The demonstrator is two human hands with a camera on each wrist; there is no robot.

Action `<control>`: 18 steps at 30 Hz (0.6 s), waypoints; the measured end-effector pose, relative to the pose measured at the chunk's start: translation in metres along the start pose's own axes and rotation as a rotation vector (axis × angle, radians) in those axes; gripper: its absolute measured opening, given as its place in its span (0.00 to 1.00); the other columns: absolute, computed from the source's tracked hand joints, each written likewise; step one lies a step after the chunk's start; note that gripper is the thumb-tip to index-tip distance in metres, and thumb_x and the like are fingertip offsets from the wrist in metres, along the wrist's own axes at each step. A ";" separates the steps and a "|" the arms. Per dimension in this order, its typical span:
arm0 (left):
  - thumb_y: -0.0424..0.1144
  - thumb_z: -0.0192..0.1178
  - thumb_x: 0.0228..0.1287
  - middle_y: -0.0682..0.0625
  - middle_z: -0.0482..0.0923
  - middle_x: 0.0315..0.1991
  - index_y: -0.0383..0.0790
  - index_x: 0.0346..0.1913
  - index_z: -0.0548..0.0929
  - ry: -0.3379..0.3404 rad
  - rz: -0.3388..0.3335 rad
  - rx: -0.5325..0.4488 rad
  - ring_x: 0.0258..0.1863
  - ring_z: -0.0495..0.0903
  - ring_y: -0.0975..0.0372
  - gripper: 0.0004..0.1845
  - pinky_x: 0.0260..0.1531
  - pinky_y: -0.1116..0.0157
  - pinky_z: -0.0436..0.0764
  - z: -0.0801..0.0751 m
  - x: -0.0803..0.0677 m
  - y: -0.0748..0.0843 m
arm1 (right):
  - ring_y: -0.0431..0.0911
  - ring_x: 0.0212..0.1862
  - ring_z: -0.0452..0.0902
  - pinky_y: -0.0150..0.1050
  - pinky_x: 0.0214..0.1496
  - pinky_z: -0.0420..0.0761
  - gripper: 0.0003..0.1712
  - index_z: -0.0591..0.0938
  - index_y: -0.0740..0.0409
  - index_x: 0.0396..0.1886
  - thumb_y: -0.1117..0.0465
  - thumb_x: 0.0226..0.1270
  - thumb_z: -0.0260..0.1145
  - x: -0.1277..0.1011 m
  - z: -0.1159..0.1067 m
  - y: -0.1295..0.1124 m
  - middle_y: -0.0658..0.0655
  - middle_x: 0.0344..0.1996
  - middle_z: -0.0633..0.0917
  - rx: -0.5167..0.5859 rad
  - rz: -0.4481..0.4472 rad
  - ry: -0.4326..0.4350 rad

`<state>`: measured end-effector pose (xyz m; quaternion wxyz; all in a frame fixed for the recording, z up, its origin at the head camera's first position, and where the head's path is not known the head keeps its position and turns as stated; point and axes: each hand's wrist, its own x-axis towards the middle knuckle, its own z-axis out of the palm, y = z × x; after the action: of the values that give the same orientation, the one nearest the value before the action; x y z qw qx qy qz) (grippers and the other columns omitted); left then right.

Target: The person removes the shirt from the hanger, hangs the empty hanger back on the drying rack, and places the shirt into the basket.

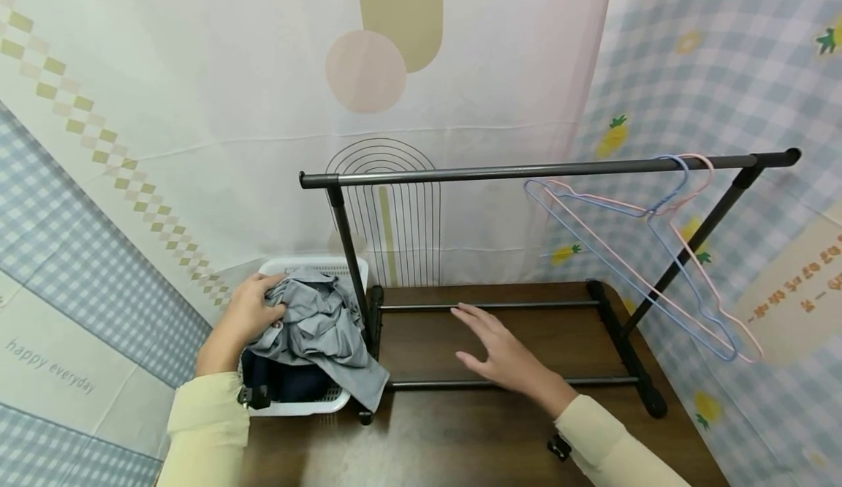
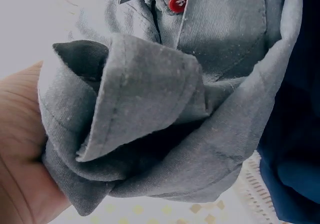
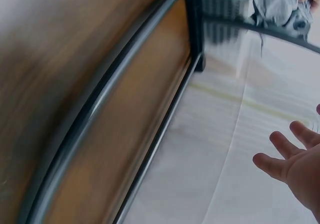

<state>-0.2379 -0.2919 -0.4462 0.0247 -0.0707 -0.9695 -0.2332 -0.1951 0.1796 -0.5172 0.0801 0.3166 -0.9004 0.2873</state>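
Note:
In the head view my left hand (image 1: 252,313) grips a crumpled grey shirt (image 1: 316,319) at its left side. The shirt lies heaped over a white plastic basket (image 1: 296,408), and one corner of it hangs past the basket's right rim. Up close in the left wrist view, the grey cloth (image 2: 145,88) bunches against the palm, with a red button (image 2: 178,2) near the top. Below the shirt, dark navy cloth (image 1: 289,381) sits in the basket. My right hand (image 1: 496,352) holds nothing; its fingers are spread above the base of a black clothes rack (image 1: 487,175).
Right of the basket stands the rack on a brown wooden surface (image 1: 421,443). A blue hanger (image 1: 667,198) and a pink hanger (image 1: 710,172) hang near the top bar's right end. Printed cloth (image 1: 263,70) covers the walls behind and on both sides.

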 end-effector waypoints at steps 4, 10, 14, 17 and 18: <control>0.31 0.65 0.62 0.25 0.72 0.63 0.30 0.71 0.73 -0.050 -0.015 0.010 0.57 0.76 0.34 0.33 0.50 0.41 0.78 0.009 0.007 -0.007 | 0.60 0.76 0.66 0.62 0.67 0.77 0.44 0.62 0.45 0.82 0.51 0.71 0.72 -0.011 -0.010 0.013 0.58 0.78 0.65 -0.036 0.019 0.022; 0.29 0.65 0.60 0.24 0.73 0.59 0.25 0.70 0.73 -0.070 -0.016 0.009 0.54 0.77 0.35 0.33 0.48 0.44 0.78 0.026 0.012 -0.018 | 0.65 0.75 0.65 0.67 0.64 0.76 0.46 0.60 0.44 0.83 0.50 0.71 0.71 -0.022 -0.026 0.026 0.60 0.80 0.63 -0.050 0.065 0.028; 0.29 0.63 0.62 0.19 0.68 0.64 0.21 0.71 0.69 -0.113 -0.040 0.003 0.64 0.71 0.30 0.34 0.59 0.39 0.75 0.036 0.014 -0.024 | 0.66 0.76 0.63 0.69 0.65 0.74 0.46 0.58 0.45 0.83 0.50 0.72 0.71 -0.029 -0.033 0.034 0.61 0.80 0.61 -0.048 0.109 0.027; 0.30 0.64 0.62 0.17 0.64 0.67 0.20 0.71 0.67 -0.137 -0.065 0.019 0.69 0.64 0.27 0.36 0.65 0.36 0.70 0.041 0.012 -0.027 | 0.66 0.77 0.62 0.70 0.66 0.72 0.46 0.58 0.45 0.84 0.50 0.73 0.70 -0.033 -0.037 0.039 0.61 0.81 0.60 -0.027 0.140 0.022; 0.30 0.64 0.61 0.17 0.64 0.68 0.20 0.72 0.67 -0.133 -0.068 0.027 0.70 0.63 0.26 0.36 0.66 0.35 0.69 0.043 0.011 -0.028 | 0.66 0.77 0.61 0.70 0.66 0.72 0.46 0.58 0.45 0.84 0.50 0.73 0.69 -0.035 -0.037 0.041 0.61 0.81 0.60 -0.020 0.145 0.023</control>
<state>-0.2533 -0.2955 -0.4963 -0.0466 -0.0529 -0.9739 -0.2156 -0.1943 0.2447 -0.5165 0.0724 0.2464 -0.9228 0.2871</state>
